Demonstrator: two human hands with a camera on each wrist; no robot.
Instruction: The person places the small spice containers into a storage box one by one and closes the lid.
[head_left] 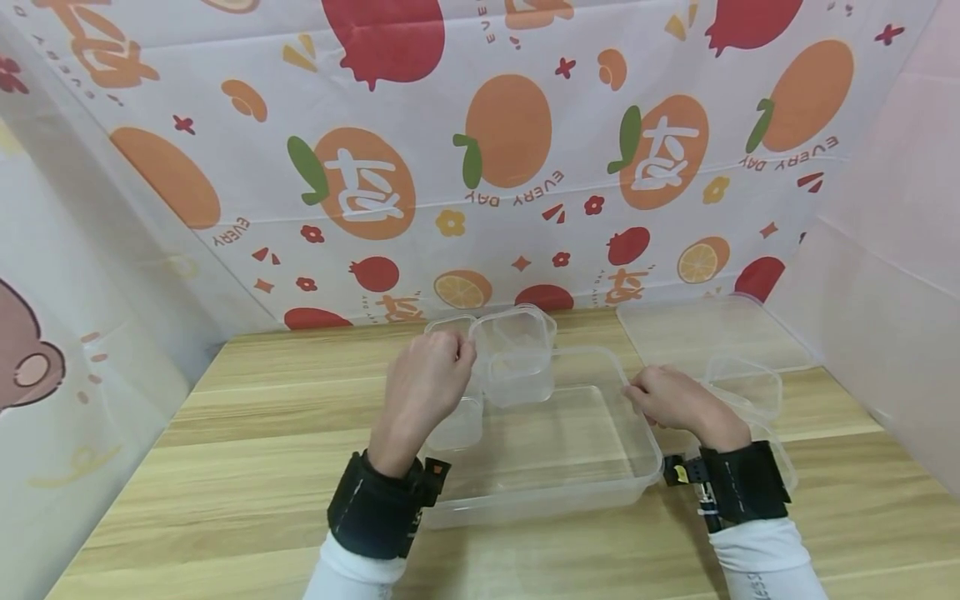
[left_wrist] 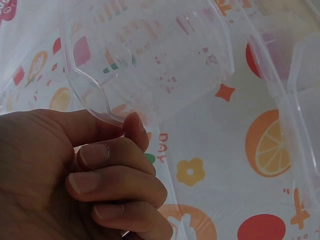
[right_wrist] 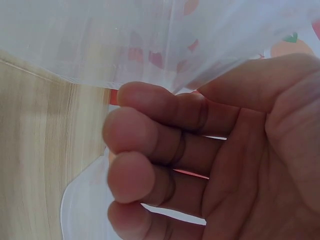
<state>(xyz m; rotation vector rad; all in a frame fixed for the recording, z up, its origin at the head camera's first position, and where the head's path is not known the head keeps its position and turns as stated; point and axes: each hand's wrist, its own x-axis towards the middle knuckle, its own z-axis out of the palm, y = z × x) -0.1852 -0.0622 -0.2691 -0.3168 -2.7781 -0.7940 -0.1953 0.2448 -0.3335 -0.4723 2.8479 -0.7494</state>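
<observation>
My left hand (head_left: 431, 375) pinches the rim of a small clear plastic container (head_left: 519, 379) between thumb and forefinger. That container is tilted above the back of a large clear plastic box (head_left: 536, 500); its rim also shows in the left wrist view, beside the left hand (left_wrist: 115, 175). My right hand (head_left: 667, 400) grips the large box's right rim, with the thumb on one side of the wall and the fingers on the other. Inside the box's left part sits another small clear container (head_left: 459, 427), partly behind my left hand and wrist.
At the back right lies a large flat clear lid (head_left: 712, 329). Smaller clear lids (head_left: 750, 385) lie beside the right wrist, partly hidden by it. The wooden table (head_left: 247, 450) ends against a fruit-printed cloth (head_left: 517, 242) at the back.
</observation>
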